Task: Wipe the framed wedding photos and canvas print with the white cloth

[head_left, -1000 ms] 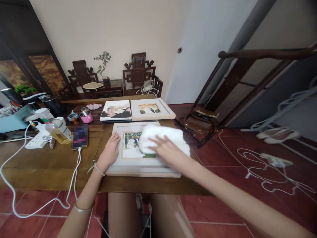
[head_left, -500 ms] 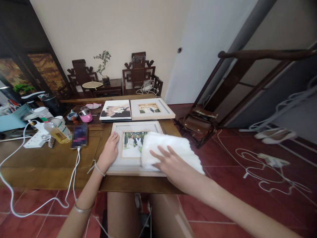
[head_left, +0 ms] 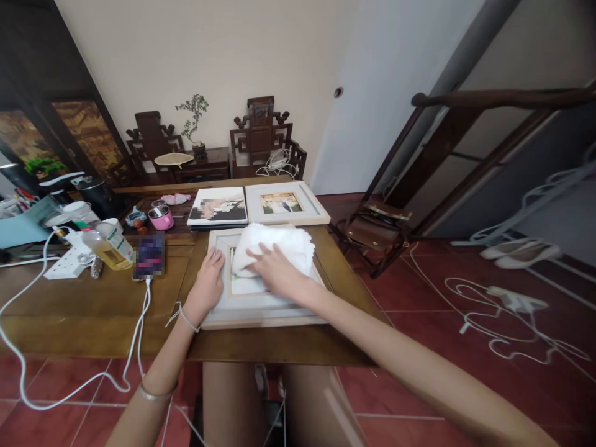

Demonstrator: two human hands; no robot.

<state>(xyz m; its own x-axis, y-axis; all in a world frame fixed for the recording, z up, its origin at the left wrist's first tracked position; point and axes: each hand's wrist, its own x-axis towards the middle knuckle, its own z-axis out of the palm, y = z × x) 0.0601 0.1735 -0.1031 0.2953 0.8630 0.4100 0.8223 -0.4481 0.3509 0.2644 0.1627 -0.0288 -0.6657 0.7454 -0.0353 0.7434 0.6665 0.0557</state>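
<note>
A light wooden picture frame (head_left: 214,318) with a pale mat lies flat near the front edge of the wooden table. Gripping its left side is my left hand (head_left: 209,280), fingers laid over the rim. My right hand (head_left: 272,268) holds a bunched white cloth (head_left: 298,245) against the frame's face, fingers somewhat spread over the fabric. The cloth covers most of the photo and reaches the frame's far edge. Only a strip of the photo shows at its left and lower sides.
Behind lie another framed photo (head_left: 319,211) and a white-edged picture (head_left: 218,208). To the left are a phone (head_left: 149,257) on a white cable, a bottle of yellow liquid (head_left: 109,247), a power strip (head_left: 63,264) and a pink cup (head_left: 161,218). A wooden chair (head_left: 367,233) stands right.
My right hand has slid the white cloth left and away from me, from the frame's right side over the photo. My left hand stays on the frame's left side.
</note>
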